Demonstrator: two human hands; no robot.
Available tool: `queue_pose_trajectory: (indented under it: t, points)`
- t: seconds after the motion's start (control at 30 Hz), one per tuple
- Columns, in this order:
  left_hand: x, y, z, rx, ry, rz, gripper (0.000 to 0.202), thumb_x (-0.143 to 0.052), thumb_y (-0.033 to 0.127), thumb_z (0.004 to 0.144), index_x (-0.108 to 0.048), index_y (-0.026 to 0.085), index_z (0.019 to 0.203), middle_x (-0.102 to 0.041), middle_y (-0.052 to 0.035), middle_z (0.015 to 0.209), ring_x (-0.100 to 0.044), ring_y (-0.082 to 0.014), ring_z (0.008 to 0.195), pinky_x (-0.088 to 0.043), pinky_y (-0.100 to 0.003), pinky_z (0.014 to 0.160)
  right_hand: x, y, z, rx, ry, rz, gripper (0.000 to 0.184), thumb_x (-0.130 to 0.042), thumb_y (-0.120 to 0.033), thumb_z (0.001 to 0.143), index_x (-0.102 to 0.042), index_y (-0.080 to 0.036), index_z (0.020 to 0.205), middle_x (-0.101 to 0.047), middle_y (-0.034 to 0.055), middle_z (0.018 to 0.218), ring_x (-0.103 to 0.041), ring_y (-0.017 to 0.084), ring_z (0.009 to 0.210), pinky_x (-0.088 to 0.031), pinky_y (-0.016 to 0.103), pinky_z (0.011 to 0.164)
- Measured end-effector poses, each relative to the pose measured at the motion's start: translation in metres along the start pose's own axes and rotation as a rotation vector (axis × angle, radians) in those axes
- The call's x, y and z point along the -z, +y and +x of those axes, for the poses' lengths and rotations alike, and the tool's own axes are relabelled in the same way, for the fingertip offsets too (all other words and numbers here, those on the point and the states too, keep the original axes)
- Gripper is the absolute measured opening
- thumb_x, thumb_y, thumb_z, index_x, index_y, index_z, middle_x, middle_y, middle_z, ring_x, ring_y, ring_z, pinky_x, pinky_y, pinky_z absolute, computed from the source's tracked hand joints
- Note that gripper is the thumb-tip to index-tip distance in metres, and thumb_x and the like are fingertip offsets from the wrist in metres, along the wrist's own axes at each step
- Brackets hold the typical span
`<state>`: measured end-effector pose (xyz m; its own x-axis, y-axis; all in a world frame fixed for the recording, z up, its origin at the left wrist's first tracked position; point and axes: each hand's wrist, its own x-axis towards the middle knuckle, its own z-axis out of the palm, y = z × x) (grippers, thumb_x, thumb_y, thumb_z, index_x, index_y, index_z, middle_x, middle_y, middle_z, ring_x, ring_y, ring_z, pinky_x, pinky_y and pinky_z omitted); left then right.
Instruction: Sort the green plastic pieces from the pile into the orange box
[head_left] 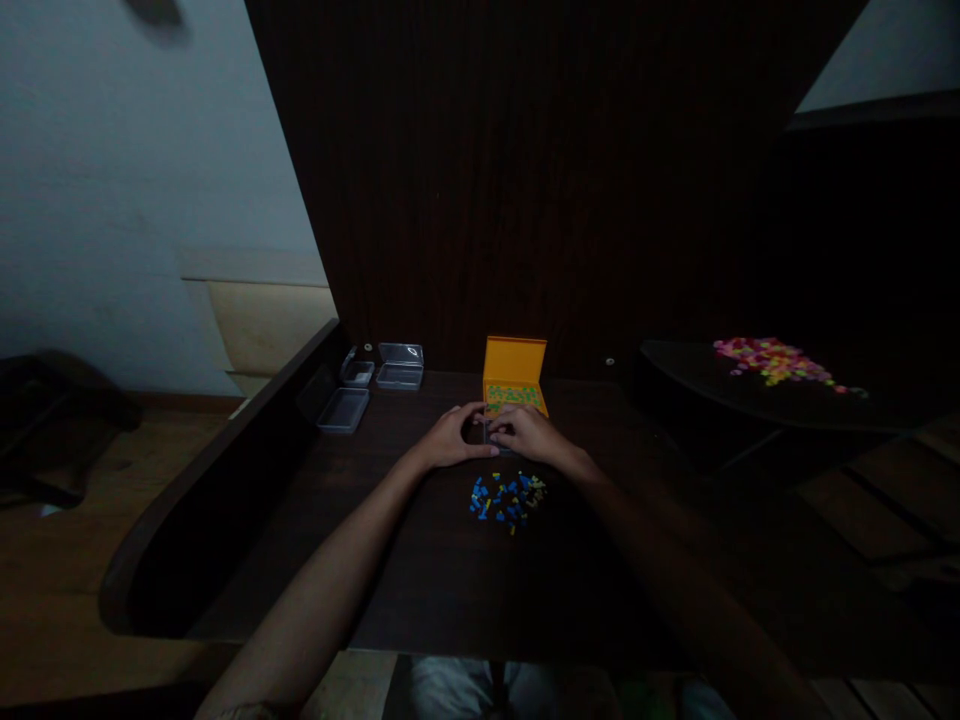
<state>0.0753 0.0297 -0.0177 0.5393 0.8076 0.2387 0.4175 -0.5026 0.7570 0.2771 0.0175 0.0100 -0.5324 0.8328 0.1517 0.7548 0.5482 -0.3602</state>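
Observation:
Both my hands rest on the dark wooden table [420, 580] in front of an open orange box [514, 375] that holds small green and yellow pieces. My left hand [450, 438] and my right hand [529, 432] curl toward each other around a small dark, perhaps clear, case [491, 437] between them, mostly hidden by the fingers. Just in front of my hands lies a small heap of blue and yellow pieces [508, 497] on the table. The scene is dim and fine detail of the fingers is hard to read.
Three clear plastic cases stand at the back left: an open tray [343, 409], a small one [358, 372] and a lidded one [400, 365]. A pile of pink and yellow pieces [772, 360] lies on a dark raised surface at the right. A dark panel rises behind the table.

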Motion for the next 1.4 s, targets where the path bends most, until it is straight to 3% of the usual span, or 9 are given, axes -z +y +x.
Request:
queue_pose_trajectory:
  t: [0.13,0.47,0.67,1.1,1.27,1.4]
  points:
    - [0.0,-0.001,0.0,0.004,-0.008,-0.003,0.082,-0.081,0.049,0.064,-0.048,0.022,0.135,-0.064,-0.0081,0.12,-0.06,-0.0275,0.111,-0.045,-0.043,0.1,0.001,0.002,-0.002,-0.022,0.007,-0.04,0.019,-0.062,-0.019,0.083,-0.076,-0.019,0.096,-0.065,0.0045,0.086,-0.057,0.016,0.076,-0.041,0.026,0.07]
    - [-0.001,-0.002,0.0,0.008,0.005,0.013,0.083,-0.082,0.048,0.063,-0.049,0.021,0.134,-0.065,-0.0072,0.119,-0.06,-0.0275,0.111,-0.046,-0.042,0.1,0.005,0.001,-0.007,-0.029,-0.019,-0.021,0.027,-0.059,-0.014,0.082,-0.075,-0.019,0.103,-0.069,0.0051,0.09,-0.06,0.016,0.078,-0.043,0.025,0.073]
    - [0.001,-0.001,0.001,0.002,-0.011,0.001,0.082,-0.082,0.047,0.064,-0.048,0.02,0.134,-0.065,-0.008,0.118,-0.06,-0.0274,0.11,-0.046,-0.042,0.099,0.002,-0.002,0.001,-0.042,-0.052,-0.076,0.028,-0.057,-0.016,0.084,-0.074,-0.022,0.106,-0.073,0.0053,0.104,-0.065,0.019,0.092,-0.046,0.028,0.082]
    - [0.001,0.001,0.0,0.002,-0.002,0.036,0.082,-0.081,0.047,0.065,-0.049,0.018,0.134,-0.063,-0.0096,0.121,-0.059,-0.0278,0.111,-0.045,-0.041,0.1,0.009,-0.015,0.003,-0.108,-0.165,-0.254,0.031,-0.047,-0.024,0.093,-0.072,-0.022,0.11,-0.073,0.0084,0.109,-0.067,0.023,0.098,-0.047,0.028,0.082]
    - [0.001,0.002,0.0,0.018,-0.008,0.046,0.082,-0.081,0.048,0.065,-0.049,0.019,0.135,-0.064,-0.0088,0.12,-0.059,-0.0284,0.112,-0.044,-0.042,0.102,0.015,-0.015,0.002,-0.033,-0.188,-0.227,0.024,-0.051,-0.022,0.09,-0.073,-0.021,0.1,-0.073,0.0084,0.105,-0.066,0.023,0.095,-0.045,0.027,0.078]
    - [0.002,0.003,0.0,0.022,-0.018,0.047,0.083,-0.081,0.049,0.065,-0.048,0.019,0.135,-0.064,-0.0089,0.121,-0.058,-0.0285,0.114,-0.042,-0.042,0.103,0.021,-0.015,0.001,-0.013,-0.135,-0.131,0.019,-0.053,-0.018,0.088,-0.071,-0.017,0.095,-0.073,0.0079,0.096,-0.066,0.02,0.087,-0.042,0.024,0.071]
